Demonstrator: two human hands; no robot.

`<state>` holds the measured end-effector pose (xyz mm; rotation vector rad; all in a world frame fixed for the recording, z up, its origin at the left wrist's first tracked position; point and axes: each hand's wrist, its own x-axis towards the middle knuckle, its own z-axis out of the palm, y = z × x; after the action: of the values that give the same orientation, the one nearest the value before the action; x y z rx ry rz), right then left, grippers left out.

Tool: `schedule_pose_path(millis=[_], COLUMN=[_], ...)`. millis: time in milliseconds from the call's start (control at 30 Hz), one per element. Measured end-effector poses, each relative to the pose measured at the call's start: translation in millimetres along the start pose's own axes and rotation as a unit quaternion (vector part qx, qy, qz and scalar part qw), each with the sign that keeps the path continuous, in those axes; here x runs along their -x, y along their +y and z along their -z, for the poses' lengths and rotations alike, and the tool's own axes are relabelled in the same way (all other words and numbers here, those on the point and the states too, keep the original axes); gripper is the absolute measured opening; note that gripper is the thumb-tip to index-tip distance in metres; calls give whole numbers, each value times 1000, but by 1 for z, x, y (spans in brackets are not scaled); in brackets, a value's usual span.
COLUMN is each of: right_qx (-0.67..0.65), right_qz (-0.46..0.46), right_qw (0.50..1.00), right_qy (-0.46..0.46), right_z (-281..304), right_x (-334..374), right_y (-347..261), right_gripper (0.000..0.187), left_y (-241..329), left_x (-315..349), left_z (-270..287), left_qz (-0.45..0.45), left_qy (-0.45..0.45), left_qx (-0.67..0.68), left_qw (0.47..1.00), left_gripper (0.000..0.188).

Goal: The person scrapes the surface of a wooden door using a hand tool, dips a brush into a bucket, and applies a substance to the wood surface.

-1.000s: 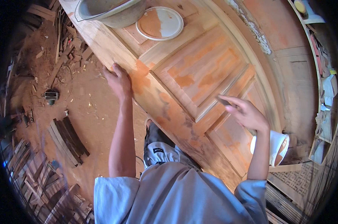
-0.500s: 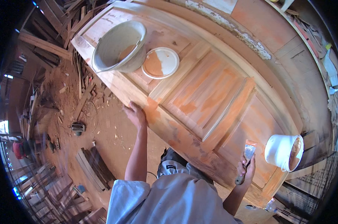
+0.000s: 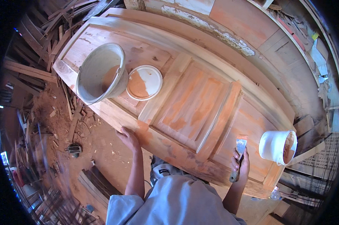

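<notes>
A panelled wooden door (image 3: pixel 169 152) lies flat before me, smeared with orange-brown filler. My left hand (image 3: pixel 129 138) rests at its near edge, fingers stretched out and holding nothing. My right hand (image 3: pixel 244 165) is closed round the handle of a putty knife (image 3: pixel 241 143), blade pointing away from me over the right-hand panel. Orange filler shows at the blade's tip. Just right of the knife, a white tub (image 3: pixel 270 145) of filler lies tilted on the door, its mouth facing right.
A grey bucket (image 3: pixel 89 71) stands on the door's far left part. Beside it lies a round white lid (image 3: pixel 153 77) partly covered in filler. Wood offcuts (image 3: pixel 29 71) are heaped at the left, and planks (image 3: pixel 96 187) lie on the dirt floor.
The whole view has shifted, so the door, bucket and tub appear further left. My right hand still grips the putty knife; my left hand stays by the door's edge.
</notes>
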<state>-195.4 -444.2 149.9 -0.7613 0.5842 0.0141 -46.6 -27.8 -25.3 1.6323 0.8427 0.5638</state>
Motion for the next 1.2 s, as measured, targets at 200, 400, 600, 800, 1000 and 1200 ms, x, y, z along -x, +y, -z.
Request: schedule_pose_path(millis=[200, 400, 600, 800, 1000, 1200], right_qx=[11, -9, 89, 224, 669, 823], right_qz=[40, 26, 34, 22, 130, 129], right_qw=[998, 997, 987, 973, 720, 526], right_qy=[41, 69, 132, 51, -128, -171], right_z=[-23, -40, -74, -86, -118, -151], right_x=[-22, -35, -49, -77, -150, -185], right_y=[7, 29, 38, 51, 58, 79], right_gripper=[36, 34, 39, 56, 51, 58], left_y=[-7, 72, 74, 70, 68, 55], left_x=[-38, -76, -90, -96, -110, -124], left_z=[37, 9, -26, -30, 4, -1], left_qz=[-19, -179, -337, -295, -298, -339], left_qy=[-45, -74, -261, -279, -208, -217], left_qx=[-42, -121, -259, -209, -210, -302], left_qw=[998, 974, 867, 890, 908, 864], left_gripper=[60, 51, 43, 48, 56, 43])
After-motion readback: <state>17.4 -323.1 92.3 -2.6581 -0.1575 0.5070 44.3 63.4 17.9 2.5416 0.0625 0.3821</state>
